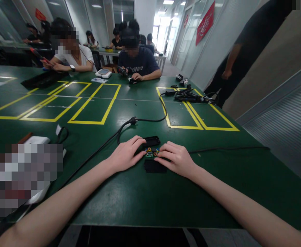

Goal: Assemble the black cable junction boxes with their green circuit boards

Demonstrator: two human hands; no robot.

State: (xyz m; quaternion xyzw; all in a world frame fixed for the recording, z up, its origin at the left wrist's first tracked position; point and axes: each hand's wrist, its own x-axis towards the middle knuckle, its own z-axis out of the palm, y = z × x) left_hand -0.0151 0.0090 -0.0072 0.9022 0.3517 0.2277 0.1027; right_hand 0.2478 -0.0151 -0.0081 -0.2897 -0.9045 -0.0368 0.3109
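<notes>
A small green circuit board (152,154) with copper-coloured coils lies between my hands. My left hand (126,154) has its thumb at the board's left end, fingers curled over toward the upper black case half. My right hand (178,160) pinches the board's right end between thumb and fingers. Beyond the board sits one black plastic case half (153,140), its hollow side up. The other black case half (154,166) lies on the near side, partly under my right fingers. Black cables run away from both sides, partly hidden by my hands.
The green table (109,202) carries yellow tape rectangles. A black plug (133,120) and cable lie ahead. Bundled black adapters (191,94) are at the far right. A blurred white object (37,140) stands left. Two people (140,61) sit across; another person (243,51) stands right.
</notes>
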